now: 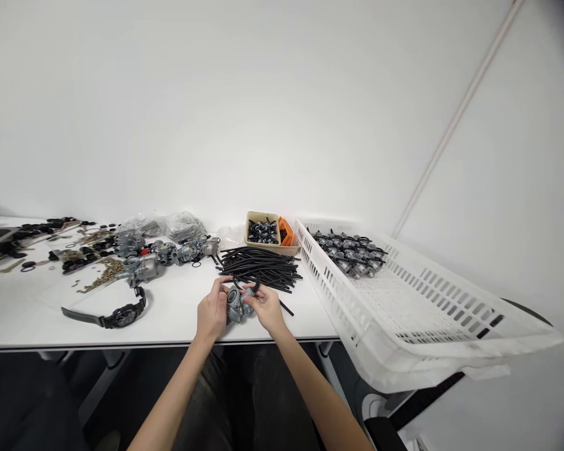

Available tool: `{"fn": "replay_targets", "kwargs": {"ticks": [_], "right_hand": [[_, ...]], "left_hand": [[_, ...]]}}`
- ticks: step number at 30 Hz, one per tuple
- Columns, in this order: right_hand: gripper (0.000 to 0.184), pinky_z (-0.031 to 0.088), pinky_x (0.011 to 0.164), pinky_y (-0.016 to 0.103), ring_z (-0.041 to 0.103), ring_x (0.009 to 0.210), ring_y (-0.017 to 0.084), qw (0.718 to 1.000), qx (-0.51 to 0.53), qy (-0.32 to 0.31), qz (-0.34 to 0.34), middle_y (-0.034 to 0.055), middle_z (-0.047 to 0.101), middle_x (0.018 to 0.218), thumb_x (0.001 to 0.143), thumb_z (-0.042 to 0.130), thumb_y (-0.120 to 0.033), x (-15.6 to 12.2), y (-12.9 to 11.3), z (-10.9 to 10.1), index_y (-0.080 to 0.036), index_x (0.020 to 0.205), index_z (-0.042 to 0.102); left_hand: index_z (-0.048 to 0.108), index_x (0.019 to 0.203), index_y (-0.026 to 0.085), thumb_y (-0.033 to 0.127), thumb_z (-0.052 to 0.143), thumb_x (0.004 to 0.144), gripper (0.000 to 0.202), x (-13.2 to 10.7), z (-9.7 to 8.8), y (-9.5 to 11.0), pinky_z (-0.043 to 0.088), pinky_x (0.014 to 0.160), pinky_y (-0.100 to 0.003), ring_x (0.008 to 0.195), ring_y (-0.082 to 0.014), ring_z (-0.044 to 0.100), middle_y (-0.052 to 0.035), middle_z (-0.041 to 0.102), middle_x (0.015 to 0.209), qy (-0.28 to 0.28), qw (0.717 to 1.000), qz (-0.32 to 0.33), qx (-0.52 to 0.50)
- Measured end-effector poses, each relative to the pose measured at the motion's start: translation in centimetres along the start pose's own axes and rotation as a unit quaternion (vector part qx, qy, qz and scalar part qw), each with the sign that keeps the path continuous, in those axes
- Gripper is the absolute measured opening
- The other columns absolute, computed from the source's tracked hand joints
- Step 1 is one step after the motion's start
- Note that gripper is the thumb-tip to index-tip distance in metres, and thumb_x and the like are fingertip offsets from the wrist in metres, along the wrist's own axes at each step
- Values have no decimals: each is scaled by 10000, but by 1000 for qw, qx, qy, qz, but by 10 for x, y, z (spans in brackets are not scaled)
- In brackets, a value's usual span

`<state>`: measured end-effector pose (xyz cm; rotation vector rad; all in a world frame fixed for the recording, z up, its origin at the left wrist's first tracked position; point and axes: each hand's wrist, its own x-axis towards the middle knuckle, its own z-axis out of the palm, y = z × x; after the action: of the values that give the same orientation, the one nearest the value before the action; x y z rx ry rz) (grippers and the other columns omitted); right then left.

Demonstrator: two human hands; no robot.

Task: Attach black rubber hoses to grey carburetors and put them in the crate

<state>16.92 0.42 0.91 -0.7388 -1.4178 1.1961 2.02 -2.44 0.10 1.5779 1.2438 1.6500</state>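
My left hand (212, 311) and my right hand (266, 307) both grip a small grey metal carburetor (236, 305) just above the near edge of the white table (169, 319). A short black hose curls over the top of the carburetor between my fingers. Right behind my hands lies a pile of black hoses (261, 266).
A large white plastic crate (404, 300) at the right holds several finished carburetors (350, 250). A beige bin of black clips (262, 231) and an orange bin stand at the back. More carburetors (160, 254), bagged parts, loose small parts and a black wristwatch (117, 315) lie to the left.
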Motion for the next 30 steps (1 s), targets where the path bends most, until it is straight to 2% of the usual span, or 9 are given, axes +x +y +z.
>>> {"fn": "replay_targets", "kwargs": {"ticks": [4,9,12,15,20,23,26,28,30], "right_hand": [[322,489,791,355,655,832,225,998,37,-48,1,70,713,840,679,753,-366,6,-7,-9,-185,933,671],[391,476,713,314,642,754,200,987,94,-131,-6,67,698,794,691,750,-419,16,-23,-18,-180,988,666],[468,475,709,312,645,767,207,974,121,-190,-3,80,699,817,684,743,-471,24,-26,-10,-172,1034,664],[511,480,742,317,649,825,213,966,107,-236,0,85,708,864,718,707,-494,32,-29,3,-173,1111,647],[510,477,822,350,631,916,218,960,-44,-274,-33,82,705,1005,798,608,-502,51,-43,16,-179,1192,614],[454,476,856,368,622,977,223,957,-161,-226,-79,62,701,1059,827,595,-435,65,-48,8,-224,1229,587],[344,434,928,389,607,1026,220,949,-271,-92,-133,59,704,1059,868,559,-346,80,-39,-15,-238,1191,610],[255,413,937,402,594,1012,228,923,-356,-9,-144,69,699,1063,873,553,-279,87,-25,-33,-222,1097,661],[197,399,929,410,568,1011,241,889,-431,4,-155,70,698,1045,851,585,-238,89,-8,-48,-216,1016,690]], "left_hand": [[549,1173,235,585,337,875,507,10,1,-7,441,708,-278,795,-183,582,-77,618,1080,-14,990,-64,-122],[586,1164,219,597,507,803,528,16,4,-7,468,796,-316,978,-225,601,-100,535,1295,-75,951,-167,-249],[619,1142,203,611,561,760,561,11,6,0,491,792,-343,965,-254,626,-106,634,1167,-108,907,-225,-339],[655,1034,170,633,587,725,561,7,8,6,526,723,-390,855,-285,666,-112,712,910,-98,843,-317,-424],[658,903,90,702,429,778,665,12,4,11,548,589,-402,637,-266,679,-153,706,772,-99,776,-372,-499],[651,925,78,670,408,810,650,14,0,12,542,523,-376,580,-251,669,-161,707,797,-64,779,-356,-513],[632,1039,125,556,459,845,503,14,-3,13,548,561,-368,629,-248,680,-129,713,842,12,785,-324,-528],[628,1057,133,542,467,844,489,15,-5,12,552,592,-364,662,-246,682,-122,712,860,68,775,-326,-537],[633,1046,128,534,476,841,481,15,-6,10,556,614,-361,680,-241,681,-119,710,875,113,758,-332,-550]]}}
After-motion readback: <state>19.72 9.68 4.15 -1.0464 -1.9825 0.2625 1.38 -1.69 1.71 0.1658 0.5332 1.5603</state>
